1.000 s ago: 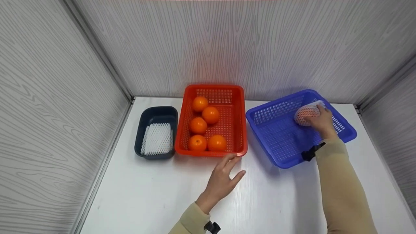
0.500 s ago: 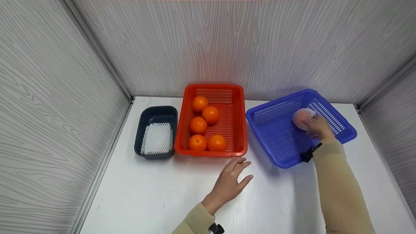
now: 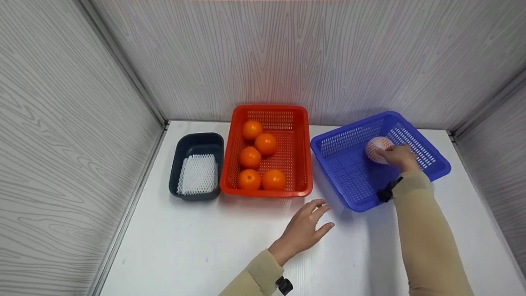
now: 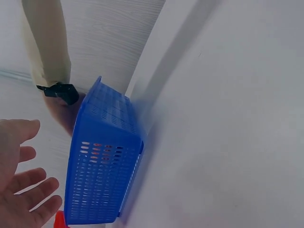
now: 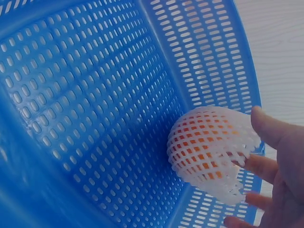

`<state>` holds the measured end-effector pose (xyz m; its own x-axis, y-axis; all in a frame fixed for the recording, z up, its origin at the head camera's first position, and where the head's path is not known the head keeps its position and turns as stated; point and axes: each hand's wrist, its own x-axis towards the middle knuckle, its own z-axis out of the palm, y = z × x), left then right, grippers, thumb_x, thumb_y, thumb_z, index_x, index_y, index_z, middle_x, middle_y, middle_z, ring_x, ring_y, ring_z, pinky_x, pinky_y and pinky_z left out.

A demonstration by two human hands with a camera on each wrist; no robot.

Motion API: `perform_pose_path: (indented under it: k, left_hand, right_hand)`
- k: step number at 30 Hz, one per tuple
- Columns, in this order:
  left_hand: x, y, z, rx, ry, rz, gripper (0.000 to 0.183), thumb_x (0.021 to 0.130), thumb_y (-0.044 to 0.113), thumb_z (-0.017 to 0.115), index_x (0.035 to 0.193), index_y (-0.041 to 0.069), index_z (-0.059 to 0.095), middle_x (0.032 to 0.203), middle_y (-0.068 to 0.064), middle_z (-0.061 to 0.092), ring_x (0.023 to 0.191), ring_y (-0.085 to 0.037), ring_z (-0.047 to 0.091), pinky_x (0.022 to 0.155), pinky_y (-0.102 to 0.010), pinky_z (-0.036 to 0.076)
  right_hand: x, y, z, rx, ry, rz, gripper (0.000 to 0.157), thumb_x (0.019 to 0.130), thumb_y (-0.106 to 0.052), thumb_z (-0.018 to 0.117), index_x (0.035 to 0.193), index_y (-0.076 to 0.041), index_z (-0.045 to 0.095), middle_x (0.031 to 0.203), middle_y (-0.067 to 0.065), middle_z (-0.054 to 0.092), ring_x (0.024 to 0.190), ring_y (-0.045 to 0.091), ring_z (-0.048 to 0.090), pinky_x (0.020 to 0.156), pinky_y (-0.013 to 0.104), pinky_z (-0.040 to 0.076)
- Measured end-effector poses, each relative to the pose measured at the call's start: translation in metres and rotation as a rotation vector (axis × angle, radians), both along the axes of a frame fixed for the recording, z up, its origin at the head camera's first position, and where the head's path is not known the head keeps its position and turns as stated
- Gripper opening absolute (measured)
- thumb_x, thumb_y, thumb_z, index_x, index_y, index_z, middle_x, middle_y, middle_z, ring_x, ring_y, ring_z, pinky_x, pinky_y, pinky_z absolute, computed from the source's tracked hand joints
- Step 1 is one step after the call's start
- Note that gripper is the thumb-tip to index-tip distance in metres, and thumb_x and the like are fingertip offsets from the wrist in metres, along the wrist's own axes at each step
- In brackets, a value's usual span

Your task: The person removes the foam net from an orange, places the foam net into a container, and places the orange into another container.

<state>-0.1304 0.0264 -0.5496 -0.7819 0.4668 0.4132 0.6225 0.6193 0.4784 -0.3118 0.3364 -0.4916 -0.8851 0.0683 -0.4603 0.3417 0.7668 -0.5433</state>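
An orange in a white foam net (image 5: 204, 142) sits low in the blue basket (image 3: 349, 181), near its right side. My right hand (image 3: 400, 157) reaches over the basket and holds the loose end of the net, with the thumb at its edge and the other fingers on the opposite side. My left hand (image 3: 304, 227) holds nothing; its fingers are spread and relaxed in front of the gap between the red and blue baskets. In the left wrist view, the left hand (image 4: 21, 175) shows beside the blue basket's outer wall.
Several bare oranges (image 3: 266, 144) lie in the red basket (image 3: 295, 156) at the middle. To its left, a dark tray (image 3: 201, 142) holds a stack of white foam nets (image 3: 198, 174). Wood-grain walls (image 3: 287, 61) enclose the white table (image 3: 185, 246).
The netted orange has come lower and shifted left in the blue basket, with my right hand following it. My left hand has moved right, away from the red basket's front edge.
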Motion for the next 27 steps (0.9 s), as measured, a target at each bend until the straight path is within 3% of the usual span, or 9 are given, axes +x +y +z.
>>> perform_pose_path:
  k: [3, 5, 10, 14, 21, 23, 27]
  left_hand:
    - [-0.005, 0.006, -0.002, -0.034, -0.004, -0.014, 0.042, 0.088, 0.038, 0.057, 0.123, 0.015, 0.054, 0.123, -0.004, 0.05, 0.113, -0.014, 0.047, 0.096, -0.027, 0.036]
    - [-0.007, 0.009, -0.003, -0.054, -0.006, -0.023, 0.043, 0.088, 0.04, 0.055, 0.124, 0.015, 0.054, 0.124, -0.004, 0.05, 0.114, -0.014, 0.047, 0.096, -0.026, 0.035]
    - [-0.013, 0.015, -0.003, -0.109, -0.015, -0.042, 0.047, 0.089, 0.044, 0.052, 0.127, 0.016, 0.051, 0.128, -0.002, 0.048, 0.117, -0.013, 0.044, 0.098, -0.026, 0.033]
    - [-0.017, 0.021, -0.003, -0.164, -0.015, -0.063, 0.05, 0.089, 0.043, 0.053, 0.129, 0.015, 0.049, 0.132, -0.003, 0.045, 0.121, -0.014, 0.04, 0.101, -0.027, 0.03]
    - [-0.025, 0.031, -0.007, -0.283, 0.009, -0.079, 0.054, 0.089, 0.048, 0.049, 0.133, 0.018, 0.046, 0.139, -0.003, 0.038, 0.124, -0.017, 0.036, 0.101, -0.031, 0.029]
    - [-0.027, 0.033, -0.009, -0.309, 0.022, -0.08, 0.054, 0.089, 0.049, 0.049, 0.134, 0.019, 0.046, 0.14, -0.002, 0.037, 0.125, -0.018, 0.036, 0.102, -0.031, 0.029]
    - [-0.03, 0.035, -0.011, -0.333, 0.047, -0.082, 0.054, 0.088, 0.048, 0.051, 0.134, 0.019, 0.046, 0.14, -0.003, 0.036, 0.125, -0.019, 0.035, 0.102, -0.032, 0.029]
  right_hand:
    - [-0.002, -0.004, -0.004, -0.009, 0.018, 0.036, 0.08, 0.088, -0.05, 0.049, 0.132, 0.013, 0.031, 0.13, 0.034, 0.033, 0.117, 0.047, 0.033, 0.096, 0.057, 0.028]
    - [-0.003, -0.005, -0.006, -0.03, 0.033, 0.034, 0.079, 0.086, -0.048, 0.054, 0.131, 0.012, 0.031, 0.126, 0.032, 0.038, 0.113, 0.043, 0.038, 0.095, 0.055, 0.031]
    - [-0.005, -0.01, -0.006, -0.066, 0.074, 0.011, 0.09, 0.08, -0.051, 0.061, 0.139, 0.004, 0.02, 0.135, 0.03, 0.028, 0.119, 0.045, 0.03, 0.095, 0.059, 0.027]
    - [-0.008, -0.014, -0.006, -0.037, 0.051, 0.045, 0.093, 0.083, -0.052, 0.057, 0.142, 0.004, 0.012, 0.14, 0.033, 0.016, 0.125, 0.05, 0.019, 0.096, 0.061, 0.023]
    - [-0.01, -0.023, -0.004, 0.016, 0.059, 0.036, 0.073, 0.088, -0.04, 0.054, 0.136, 0.008, 0.028, 0.137, 0.04, 0.007, 0.124, 0.053, 0.014, 0.095, 0.062, 0.025]
    - [-0.01, -0.026, -0.003, 0.021, 0.08, 0.03, 0.067, 0.088, -0.038, 0.054, 0.133, 0.008, 0.033, 0.136, 0.04, 0.011, 0.123, 0.052, 0.017, 0.094, 0.061, 0.027]
    - [-0.011, -0.031, -0.005, 0.008, 0.109, 0.036, 0.056, 0.088, -0.032, 0.055, 0.123, 0.009, 0.041, 0.123, 0.031, 0.036, 0.111, 0.043, 0.037, 0.09, 0.055, 0.035]
